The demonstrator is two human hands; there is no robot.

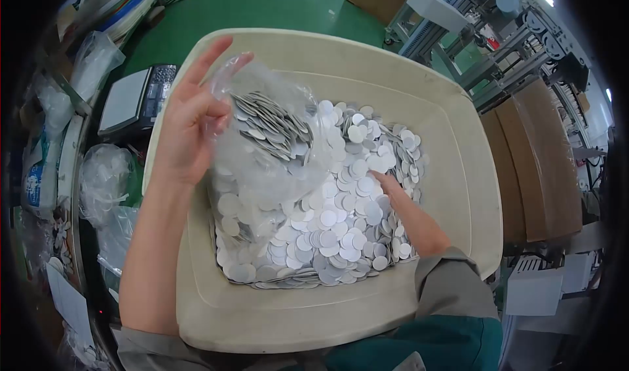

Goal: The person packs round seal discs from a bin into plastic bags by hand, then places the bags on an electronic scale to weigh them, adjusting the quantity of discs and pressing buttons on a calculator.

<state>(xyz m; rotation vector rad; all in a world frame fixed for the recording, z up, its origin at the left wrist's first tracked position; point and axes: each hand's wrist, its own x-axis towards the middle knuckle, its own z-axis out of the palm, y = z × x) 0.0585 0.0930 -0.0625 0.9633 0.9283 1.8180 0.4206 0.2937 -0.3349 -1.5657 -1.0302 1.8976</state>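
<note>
A large cream plastic tub holds a deep heap of small round white and silvery discs. On the left side of the tub, my left hand pinches the upper edge of a clear plastic bag, with the index finger pointing up. Inside the bag lies a packed clump of the same discs, and its lower part rests over the heap. My right hand is sunk among the loose discs to the right of the bag. Its fingers are mostly hidden by them.
To the left of the tub stands a digital scale with a keypad. Crumpled clear bags lie along a cluttered shelf there. At right are cardboard sheets, and metal machinery stands behind, on a green floor.
</note>
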